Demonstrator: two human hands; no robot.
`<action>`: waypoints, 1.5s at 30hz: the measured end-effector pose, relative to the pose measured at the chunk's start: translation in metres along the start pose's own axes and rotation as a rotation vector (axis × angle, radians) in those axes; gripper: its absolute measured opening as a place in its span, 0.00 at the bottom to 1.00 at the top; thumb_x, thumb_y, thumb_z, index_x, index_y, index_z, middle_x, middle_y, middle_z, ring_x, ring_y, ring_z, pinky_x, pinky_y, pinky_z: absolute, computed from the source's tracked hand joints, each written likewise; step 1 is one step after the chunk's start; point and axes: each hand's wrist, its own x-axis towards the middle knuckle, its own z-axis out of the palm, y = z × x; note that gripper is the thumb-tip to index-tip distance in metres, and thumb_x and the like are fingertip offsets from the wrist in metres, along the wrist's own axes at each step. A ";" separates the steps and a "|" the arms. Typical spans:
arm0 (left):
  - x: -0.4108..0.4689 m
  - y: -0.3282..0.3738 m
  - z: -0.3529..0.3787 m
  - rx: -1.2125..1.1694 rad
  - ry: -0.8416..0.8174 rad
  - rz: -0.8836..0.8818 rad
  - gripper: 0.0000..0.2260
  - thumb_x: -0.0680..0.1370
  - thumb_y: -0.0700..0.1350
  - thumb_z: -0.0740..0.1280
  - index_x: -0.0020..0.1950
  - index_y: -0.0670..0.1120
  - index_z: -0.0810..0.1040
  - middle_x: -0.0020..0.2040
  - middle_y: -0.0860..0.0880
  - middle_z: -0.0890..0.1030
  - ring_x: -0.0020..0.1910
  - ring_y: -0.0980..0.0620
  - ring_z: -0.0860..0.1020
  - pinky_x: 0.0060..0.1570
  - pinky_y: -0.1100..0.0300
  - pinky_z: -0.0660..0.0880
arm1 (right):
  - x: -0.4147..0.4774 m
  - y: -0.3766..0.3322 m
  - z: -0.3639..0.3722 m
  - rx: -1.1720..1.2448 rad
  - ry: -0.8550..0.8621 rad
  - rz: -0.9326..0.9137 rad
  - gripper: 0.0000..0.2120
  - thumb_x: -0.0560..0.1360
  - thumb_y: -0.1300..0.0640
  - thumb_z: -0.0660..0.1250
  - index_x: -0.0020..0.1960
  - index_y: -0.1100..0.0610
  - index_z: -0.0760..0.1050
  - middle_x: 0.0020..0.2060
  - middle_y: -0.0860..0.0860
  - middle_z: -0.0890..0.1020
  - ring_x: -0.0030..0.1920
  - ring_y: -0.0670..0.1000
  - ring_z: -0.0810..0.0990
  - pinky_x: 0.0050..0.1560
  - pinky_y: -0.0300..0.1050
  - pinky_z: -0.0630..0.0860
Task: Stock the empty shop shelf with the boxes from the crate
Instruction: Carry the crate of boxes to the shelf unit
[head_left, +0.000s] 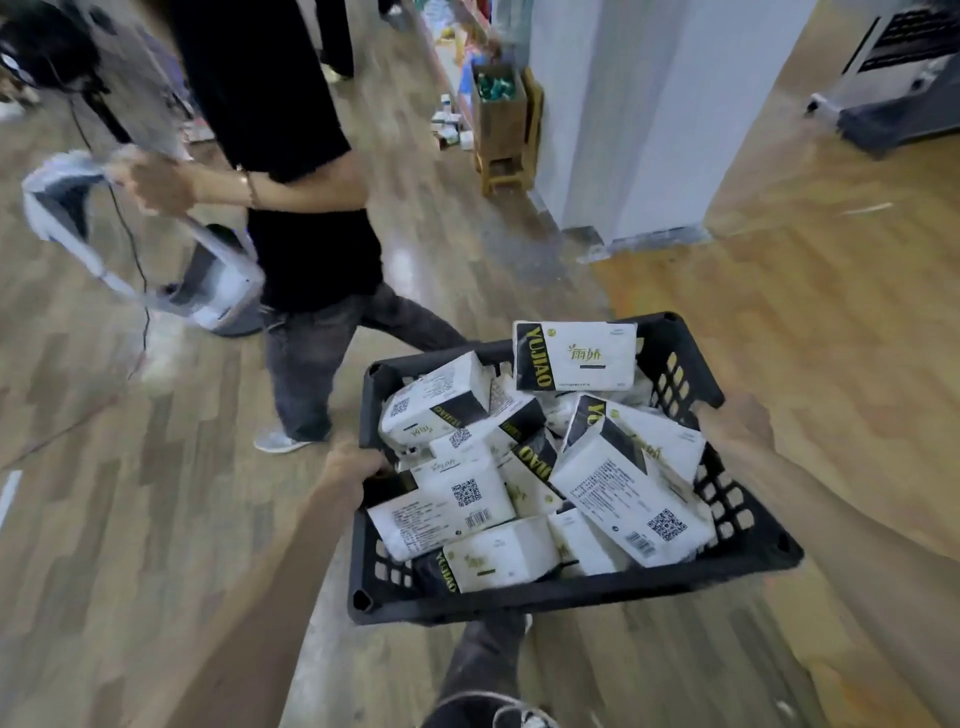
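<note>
Gripping the black crate (566, 597) — both hands clamped, left (353, 465), right (737, 421); seemingly full of white boxes (628, 493).

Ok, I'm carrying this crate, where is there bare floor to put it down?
Bare wooden floor lies ahead on the right, between the white pillar and the crate. Ahead on the left is crowded: a person in black stands there. By the pillar's far side, a wooden stool and small items block the floor.

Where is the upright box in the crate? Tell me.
In the head view, the upright box stands at the far right corner of the black crate, leaning against its far rim, above the jumbled boxes.
</note>
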 end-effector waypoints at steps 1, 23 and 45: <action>0.015 0.008 0.008 0.006 -0.020 -0.020 0.09 0.68 0.29 0.70 0.46 0.35 0.76 0.41 0.38 0.77 0.42 0.41 0.78 0.37 0.53 0.76 | 0.014 -0.009 0.003 -0.012 -0.003 -0.007 0.10 0.78 0.55 0.63 0.44 0.61 0.74 0.29 0.55 0.73 0.26 0.54 0.69 0.25 0.40 0.62; 0.283 0.400 -0.048 0.005 0.166 0.153 0.14 0.63 0.37 0.78 0.45 0.33 0.81 0.45 0.37 0.83 0.45 0.40 0.82 0.48 0.42 0.80 | 0.286 -0.399 0.067 0.332 0.024 -0.110 0.11 0.77 0.55 0.64 0.46 0.64 0.77 0.31 0.56 0.74 0.27 0.54 0.69 0.28 0.43 0.62; 0.555 0.710 -0.069 -0.109 0.232 0.038 0.13 0.72 0.29 0.70 0.55 0.32 0.76 0.41 0.37 0.78 0.36 0.43 0.74 0.41 0.50 0.74 | 0.568 -0.770 0.192 0.261 -0.095 -0.205 0.16 0.75 0.55 0.66 0.58 0.63 0.77 0.43 0.56 0.81 0.40 0.55 0.77 0.39 0.43 0.71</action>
